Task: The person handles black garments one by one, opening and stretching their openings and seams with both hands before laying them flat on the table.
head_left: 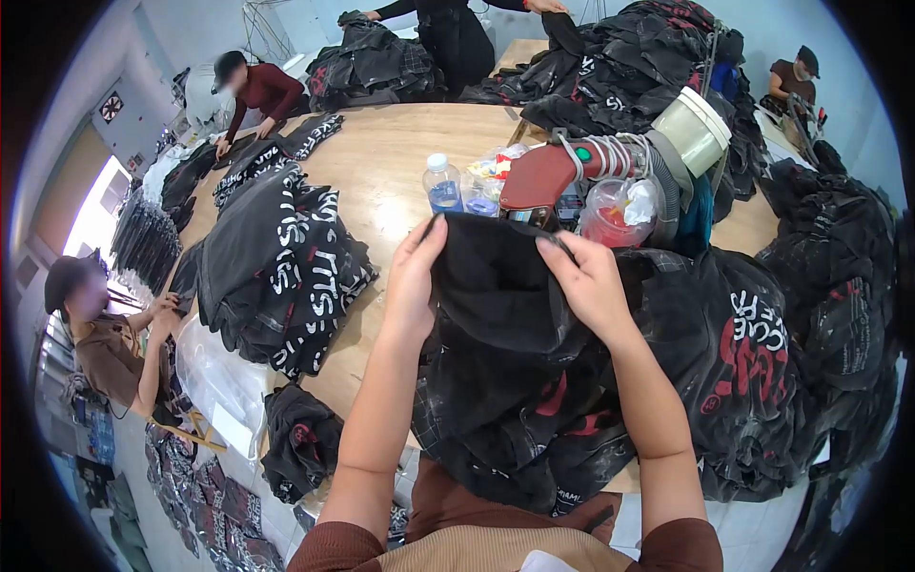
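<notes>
My left hand (414,276) and my right hand (589,286) hold up a black garment (500,296) between them, each pinching its top edge with the thumb on the near side. The cloth hangs spread in front of me and its opening gapes slightly between my hands. Its lower part merges with dark cloth bearing red and white print, so I cannot tell where it ends. Close by on the right, a heap of black printed garments (734,353) lies on the table. To the left stands a stack of folded black garments (253,248) with white lettering.
Beyond my hands are a water bottle (442,186), a red device with a wrapped cord (543,176), a plastic cup (615,214) and a white bucket (691,129). Co-workers handle cloth around the wooden table (391,143). More garments (610,81) are piled at the back.
</notes>
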A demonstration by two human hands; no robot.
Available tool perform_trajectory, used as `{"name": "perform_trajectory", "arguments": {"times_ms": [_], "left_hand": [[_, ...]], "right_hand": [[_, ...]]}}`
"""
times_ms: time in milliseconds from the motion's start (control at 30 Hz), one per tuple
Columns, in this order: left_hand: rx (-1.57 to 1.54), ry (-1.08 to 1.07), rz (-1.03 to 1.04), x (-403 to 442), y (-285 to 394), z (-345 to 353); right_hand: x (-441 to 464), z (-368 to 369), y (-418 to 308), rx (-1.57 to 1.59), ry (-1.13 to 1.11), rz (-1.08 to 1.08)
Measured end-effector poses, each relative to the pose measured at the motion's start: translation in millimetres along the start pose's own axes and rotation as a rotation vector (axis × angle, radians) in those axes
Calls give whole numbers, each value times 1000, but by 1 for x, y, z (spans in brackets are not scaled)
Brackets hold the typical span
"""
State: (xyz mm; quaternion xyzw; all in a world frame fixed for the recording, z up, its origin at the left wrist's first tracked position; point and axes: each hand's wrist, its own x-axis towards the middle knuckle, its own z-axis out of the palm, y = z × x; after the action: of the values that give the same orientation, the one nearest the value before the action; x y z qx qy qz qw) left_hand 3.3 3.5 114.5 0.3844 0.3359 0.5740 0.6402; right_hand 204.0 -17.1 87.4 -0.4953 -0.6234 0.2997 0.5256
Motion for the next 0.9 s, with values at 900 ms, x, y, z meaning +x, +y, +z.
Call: {"name": "perform_trajectory", "arguments": {"times_ms": [900], "left_hand": [[-217, -163, 129, -40, -33, -16]], "right_hand": [[-26, 13, 2, -546, 417, -774]]}}
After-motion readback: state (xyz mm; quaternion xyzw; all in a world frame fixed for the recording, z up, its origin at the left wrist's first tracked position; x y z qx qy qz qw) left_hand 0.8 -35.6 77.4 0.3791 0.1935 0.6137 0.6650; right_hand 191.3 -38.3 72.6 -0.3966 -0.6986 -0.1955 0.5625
